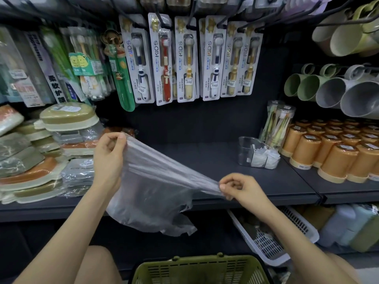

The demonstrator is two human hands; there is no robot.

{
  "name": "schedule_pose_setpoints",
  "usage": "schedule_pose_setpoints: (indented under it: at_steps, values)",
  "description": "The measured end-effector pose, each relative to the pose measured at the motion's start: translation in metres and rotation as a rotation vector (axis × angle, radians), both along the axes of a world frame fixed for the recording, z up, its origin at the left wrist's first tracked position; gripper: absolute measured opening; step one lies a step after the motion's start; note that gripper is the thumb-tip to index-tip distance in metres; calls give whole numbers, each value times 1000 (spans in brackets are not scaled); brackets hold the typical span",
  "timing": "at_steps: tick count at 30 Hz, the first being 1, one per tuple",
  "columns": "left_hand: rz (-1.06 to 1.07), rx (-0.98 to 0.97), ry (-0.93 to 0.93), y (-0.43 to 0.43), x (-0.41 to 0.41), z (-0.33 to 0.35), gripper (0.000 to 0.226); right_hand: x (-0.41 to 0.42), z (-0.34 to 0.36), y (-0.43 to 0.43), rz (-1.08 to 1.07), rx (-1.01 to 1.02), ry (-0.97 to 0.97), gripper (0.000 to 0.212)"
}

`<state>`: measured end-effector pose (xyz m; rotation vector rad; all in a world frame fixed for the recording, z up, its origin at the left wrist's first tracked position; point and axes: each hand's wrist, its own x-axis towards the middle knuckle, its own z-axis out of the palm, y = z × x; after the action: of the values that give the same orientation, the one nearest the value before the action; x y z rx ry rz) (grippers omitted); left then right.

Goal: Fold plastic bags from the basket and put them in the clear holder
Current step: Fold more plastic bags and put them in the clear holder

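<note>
both hands, the left hand [108, 158] and right hand [244, 188], are pinching a see-through bag [151, 193], holding it stretched above the green basket [201, 269].

Note that the plastic bag [151, 187] before you is thin, translucent film, wrinkled, with a faint sheen. The clear holder [245, 149] is rigid, glossy transparent plastic. The green basket [201, 261] is matt, slotted plastic. The shelf [205, 156] surface is dark and matt.

dark shelf [205, 156], clear holder [249, 150], orange cups [336, 154]
</note>
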<state>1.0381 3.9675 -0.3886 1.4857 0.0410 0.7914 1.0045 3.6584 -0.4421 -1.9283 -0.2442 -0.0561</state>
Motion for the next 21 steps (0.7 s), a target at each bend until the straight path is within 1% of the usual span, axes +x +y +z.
schedule_pose_setpoints:
  at_steps: [2,5,7,9,11,14,15,17,19,21]
  values:
    - [10,28,14,-2,0,-5,14,4,12,-8,-60,60,-10,9]
    - [15,177,44,-9,5,-15,11,14,38,-22,-166,137,-42,13]
    - [43,247,83,-12,14,-27,11,26,56,-30,-281,197,-109,15]
    - [84,189,125,-18,28,-39,11,37,66,-33,-394,154,-229,16]
    - [162,102,176,-25,45,-51,9,40,66,-30,-415,60,-342,14]
    - [248,47,297,-34,78,-68,9,29,47,-12,-264,-135,-444,13]
    - [260,6,348,-36,89,-73,11,26,36,-6,-194,-211,-478,20]
    - [279,-75,480,-38,114,-82,17,23,14,6,-43,-349,-510,41]
    - [281,-97,590,-39,133,-85,21,27,-7,15,88,-517,-401,64]
    - [186,-102,673,-42,144,-82,30,37,-28,20,186,-686,-230,91]
